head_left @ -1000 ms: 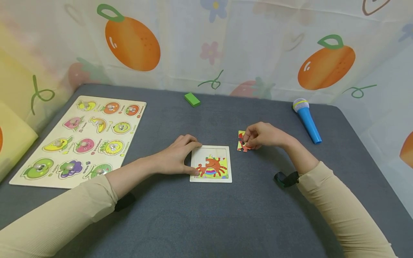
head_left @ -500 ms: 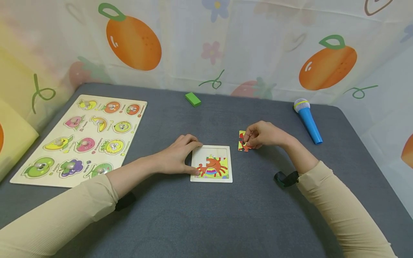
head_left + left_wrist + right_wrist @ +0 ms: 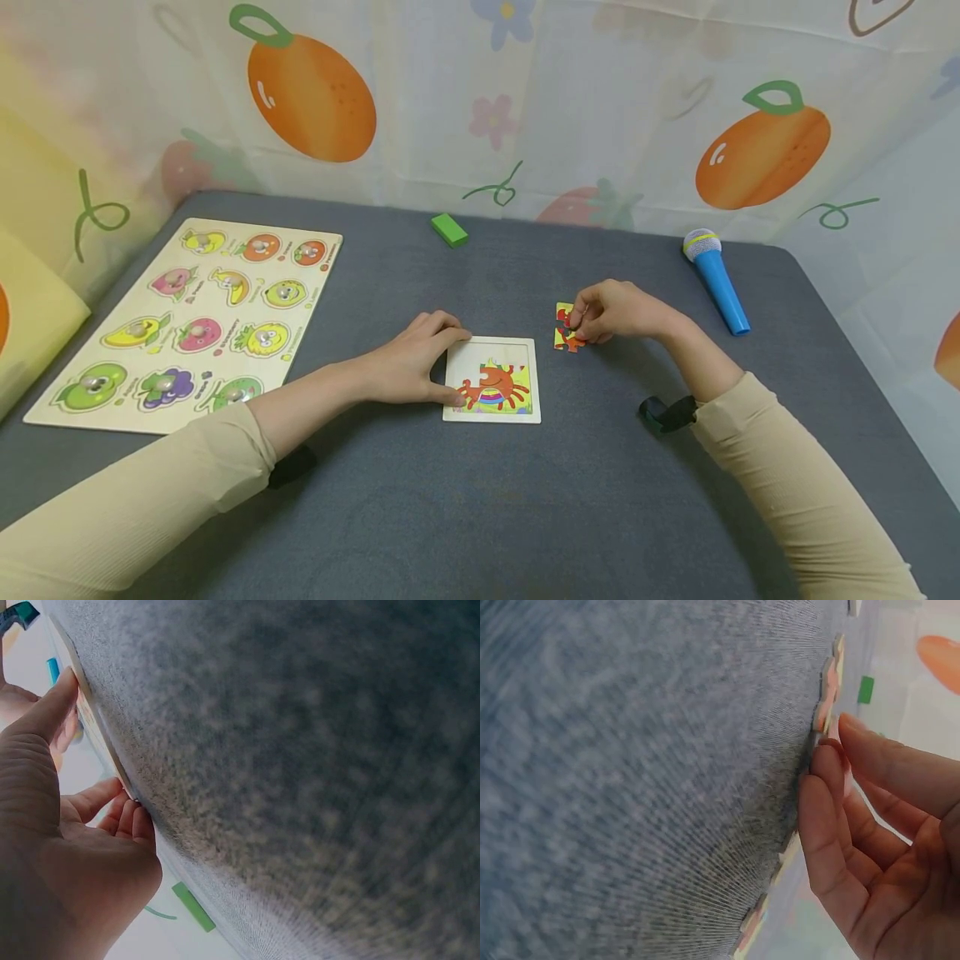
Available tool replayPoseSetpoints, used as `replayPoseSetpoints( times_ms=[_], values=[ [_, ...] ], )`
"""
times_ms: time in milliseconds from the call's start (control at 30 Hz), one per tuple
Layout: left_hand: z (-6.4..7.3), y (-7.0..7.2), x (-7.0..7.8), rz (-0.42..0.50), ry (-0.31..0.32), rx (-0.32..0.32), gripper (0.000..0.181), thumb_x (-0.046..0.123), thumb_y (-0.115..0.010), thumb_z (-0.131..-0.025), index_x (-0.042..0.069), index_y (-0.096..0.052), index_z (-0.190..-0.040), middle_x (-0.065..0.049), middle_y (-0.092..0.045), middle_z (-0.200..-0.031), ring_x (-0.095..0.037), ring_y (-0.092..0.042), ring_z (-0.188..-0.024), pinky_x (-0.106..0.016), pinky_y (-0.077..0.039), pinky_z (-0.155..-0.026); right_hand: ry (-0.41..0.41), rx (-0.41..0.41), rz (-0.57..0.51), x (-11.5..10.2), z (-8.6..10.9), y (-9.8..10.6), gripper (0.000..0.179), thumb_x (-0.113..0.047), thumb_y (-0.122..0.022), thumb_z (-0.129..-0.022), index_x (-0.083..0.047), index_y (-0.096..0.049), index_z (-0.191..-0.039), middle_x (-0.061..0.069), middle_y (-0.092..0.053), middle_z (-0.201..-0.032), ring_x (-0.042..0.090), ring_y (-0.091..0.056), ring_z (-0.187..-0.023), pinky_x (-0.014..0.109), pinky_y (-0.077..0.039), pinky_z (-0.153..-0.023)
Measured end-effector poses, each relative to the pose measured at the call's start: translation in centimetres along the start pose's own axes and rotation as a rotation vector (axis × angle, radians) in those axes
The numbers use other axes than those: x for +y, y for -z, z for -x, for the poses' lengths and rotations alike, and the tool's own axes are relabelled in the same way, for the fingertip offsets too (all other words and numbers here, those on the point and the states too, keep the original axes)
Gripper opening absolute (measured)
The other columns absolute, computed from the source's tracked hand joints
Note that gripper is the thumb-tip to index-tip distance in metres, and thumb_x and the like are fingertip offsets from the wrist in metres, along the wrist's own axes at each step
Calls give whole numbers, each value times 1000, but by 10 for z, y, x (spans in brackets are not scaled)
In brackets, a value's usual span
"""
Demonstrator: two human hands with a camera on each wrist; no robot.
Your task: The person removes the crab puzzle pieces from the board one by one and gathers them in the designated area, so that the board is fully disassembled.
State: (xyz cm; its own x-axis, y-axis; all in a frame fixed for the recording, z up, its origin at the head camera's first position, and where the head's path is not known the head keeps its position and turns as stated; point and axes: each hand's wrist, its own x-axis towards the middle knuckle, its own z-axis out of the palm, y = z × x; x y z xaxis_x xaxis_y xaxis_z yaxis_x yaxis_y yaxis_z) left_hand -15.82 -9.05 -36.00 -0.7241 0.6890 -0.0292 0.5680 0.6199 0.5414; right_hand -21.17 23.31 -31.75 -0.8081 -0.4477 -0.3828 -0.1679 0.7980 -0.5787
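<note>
A small square jigsaw tray (image 3: 492, 345) with a pale frame lies on the grey table, its red crab picture partly filled in. My left hand (image 3: 416, 358) holds it at the left side: thumb near the lower left, fingers at the upper left corner. In the left wrist view that hand (image 3: 90, 817) spans the thin tray edge (image 3: 103, 739). To the tray's right, red and yellow jigsaw pieces (image 3: 562, 337) lie partly hidden under my right hand (image 3: 611, 312). Its thumb and forefinger pinch at one piece, mostly covered by the fingers. More pieces (image 3: 829, 682) lie flat by these fingertips in the right wrist view.
A large wooden fruit knob puzzle (image 3: 225, 312) lies on the left, beside my left forearm. A green block (image 3: 449, 231) sits near the back edge. The blue toy microphone (image 3: 718, 283) rests at the back right. A printed curtain (image 3: 585, 100) hangs behind the table.
Both hands keep almost the same places at the tray and the pieces. The head view has shifted very slightly.
</note>
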Motion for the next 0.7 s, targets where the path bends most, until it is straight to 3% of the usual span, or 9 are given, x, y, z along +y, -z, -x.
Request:
replayPoseSetpoints(
  times_ms=[133,267,400,700],
  values=[
    [-1,-1,0,-1,-3,2,81,36,-85,-75,4,-49,-140,-13,-45,-136,-27,-40,-122,-43,-41,-103,20,44,27,-3,1,1,9,-10,-69,-89,-6,-68,-98,5,-72,-78,13,-62,-70,30,-52,-69],
    [0,0,0,2,-4,7,81,36,-85,-75,3,-50,-140,-13,-45,-137,-28,-40,-123,-44,-41,-104,41,81,9,-10,0,-2,9,-13,-68,-91,-9,-68,-99,6,-73,-84,16,-62,-71,29,-50,-69],
    [0,0,-1,1,-4,8,81,36,-85,-75,3,-50,-140,-13,-45,-136,-27,-40,-123,-44,-41,-104,63,83,-28,-22,-2,-10,10,-15,-67,-92,-10,-68,-100,9,-74,-92,20,-66,-74,31,-53,-70],
    [-1,-1,-1,-7,-3,5,82,38,-85,-75,3,-50,-140,-13,-46,-135,-27,-41,-121,-43,-41,-102,134,45,-27,-48,-8,-34,12,-15,-67,-92,-10,-67,-103,6,-64,-76,19,-57,-62,28,-45,-58]
  ],
)
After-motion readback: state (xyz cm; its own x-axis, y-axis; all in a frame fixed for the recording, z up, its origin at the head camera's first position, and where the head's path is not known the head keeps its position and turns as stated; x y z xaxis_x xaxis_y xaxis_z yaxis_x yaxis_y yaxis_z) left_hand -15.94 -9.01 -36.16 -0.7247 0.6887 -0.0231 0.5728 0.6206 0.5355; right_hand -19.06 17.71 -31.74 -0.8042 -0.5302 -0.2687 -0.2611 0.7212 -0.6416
